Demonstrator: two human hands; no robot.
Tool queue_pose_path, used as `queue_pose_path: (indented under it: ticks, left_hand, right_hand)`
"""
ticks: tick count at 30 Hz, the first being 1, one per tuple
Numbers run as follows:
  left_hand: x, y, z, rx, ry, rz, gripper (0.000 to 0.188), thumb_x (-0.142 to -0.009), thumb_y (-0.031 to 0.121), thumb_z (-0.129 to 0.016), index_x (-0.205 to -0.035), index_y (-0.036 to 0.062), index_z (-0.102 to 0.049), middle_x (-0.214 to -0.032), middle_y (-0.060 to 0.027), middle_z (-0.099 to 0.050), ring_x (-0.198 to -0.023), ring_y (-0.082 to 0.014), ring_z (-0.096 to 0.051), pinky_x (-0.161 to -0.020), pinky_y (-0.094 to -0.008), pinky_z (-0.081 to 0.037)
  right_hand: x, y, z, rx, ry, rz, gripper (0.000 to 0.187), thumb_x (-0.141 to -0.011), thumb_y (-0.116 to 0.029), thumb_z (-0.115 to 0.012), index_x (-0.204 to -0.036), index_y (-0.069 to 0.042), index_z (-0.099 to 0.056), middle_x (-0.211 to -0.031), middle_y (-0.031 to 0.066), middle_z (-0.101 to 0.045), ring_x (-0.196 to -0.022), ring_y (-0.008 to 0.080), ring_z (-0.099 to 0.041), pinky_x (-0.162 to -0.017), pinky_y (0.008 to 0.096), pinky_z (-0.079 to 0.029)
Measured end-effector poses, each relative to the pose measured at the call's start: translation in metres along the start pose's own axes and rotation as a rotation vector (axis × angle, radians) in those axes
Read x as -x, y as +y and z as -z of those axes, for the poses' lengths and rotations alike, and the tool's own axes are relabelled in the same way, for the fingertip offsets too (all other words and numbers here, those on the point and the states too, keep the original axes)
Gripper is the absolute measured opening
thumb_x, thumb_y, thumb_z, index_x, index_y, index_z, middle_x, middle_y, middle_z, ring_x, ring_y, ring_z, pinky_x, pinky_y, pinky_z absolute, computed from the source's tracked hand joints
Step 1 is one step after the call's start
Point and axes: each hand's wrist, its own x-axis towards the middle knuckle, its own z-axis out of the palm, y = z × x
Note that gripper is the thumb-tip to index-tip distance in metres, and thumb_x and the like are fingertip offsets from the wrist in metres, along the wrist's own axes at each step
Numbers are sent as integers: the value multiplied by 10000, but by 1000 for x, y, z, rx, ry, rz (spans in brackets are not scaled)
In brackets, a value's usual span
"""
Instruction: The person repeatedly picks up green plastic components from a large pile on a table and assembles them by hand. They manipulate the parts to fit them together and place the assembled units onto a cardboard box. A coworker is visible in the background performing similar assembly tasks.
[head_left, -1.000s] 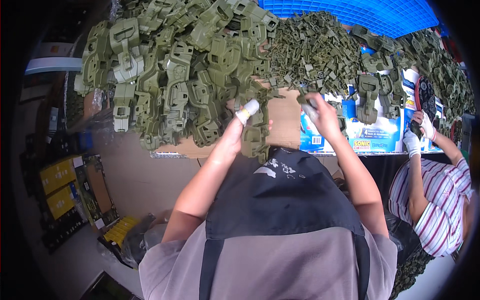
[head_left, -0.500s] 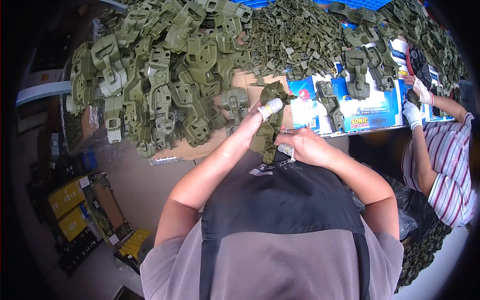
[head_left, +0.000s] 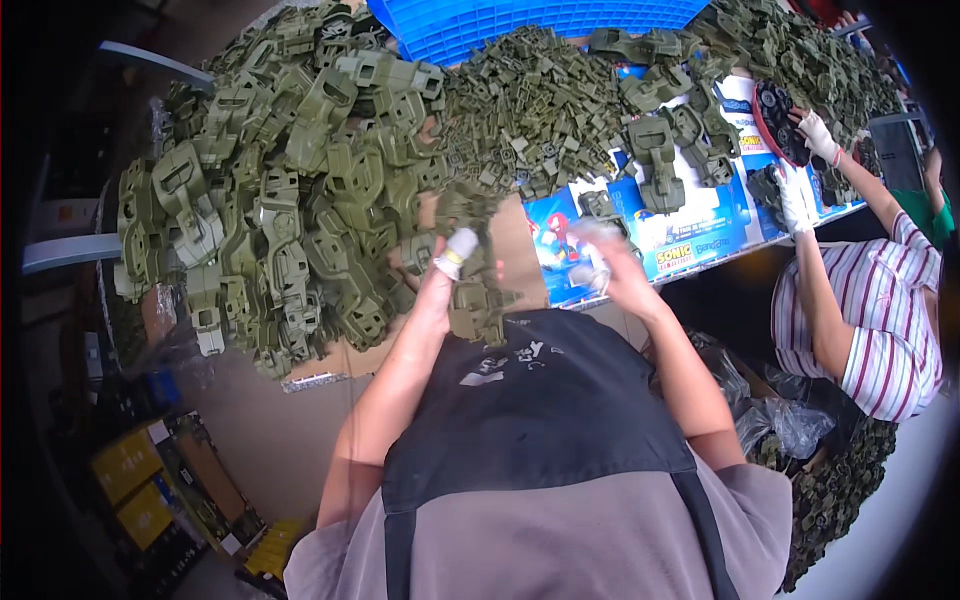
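My left hand (head_left: 440,280), white wrapping on its thumb, grips an olive-green plastic vehicle shell (head_left: 476,305) above the table edge in front of my apron. Motion blurs the shell, and my fingers behind it are mostly hidden. Away from the shell, my right hand (head_left: 618,268) is over a blue and white printed cardboard sheet (head_left: 700,235). That hand is smeared, so its fingers and anything in them do not show clearly. Just beyond it lies another green shell (head_left: 598,207), partly covered by the hand.
A big heap of green shells (head_left: 330,190) covers the left of the table. Small green parts (head_left: 535,105) are piled mid-table before a blue crate (head_left: 530,25). At right, a co-worker's gloved hands (head_left: 797,200) are by a red-and-black part (head_left: 782,120).
My right hand has left the shell and moved right, toward the printed sheet. My left hand has shifted left with the shell. The whole view has also turned slightly.
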Motion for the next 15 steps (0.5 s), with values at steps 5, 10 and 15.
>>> queue_pose_path:
  ticks: [5, 10, 15]
  left_hand:
    - [-16, 26, 13, 36, 53, -49, 499, -928, 476, -349, -1170, 55, -465, -1010, -169, -616, -861, -253, -630, -760, -393, -521]
    - [-20, 29, -1, -302, 90, -240, 422, -945, 426, -363, -1187, 87, -432, -1053, -116, -586, -888, -225, -624, -803, -351, -496]
    - [-15, 8, -64, -568, 285, -405, 535, -862, 132, -564, -1329, 135, -303, -1205, -70, -480, -1103, -179, -487, -860, -306, -464]
  right_hand:
    - [46, 87, 0, 433, 69, -526, 748, -726, -66, -656, -1380, -125, -299, -1251, 215, -444, -1085, 345, -479, -942, 392, -375]
    - [28, -9, -8, -685, 271, -267, 717, -787, -60, -614, -1402, -75, -246, -1389, 154, -334, -1252, 237, -359, -1011, 334, -307]
    - [-10, -45, -54, -402, 94, -130, 701, -829, -164, -599, -1410, -88, -215, -1392, 212, -320, -1299, 302, -312, -1029, 351, -278]
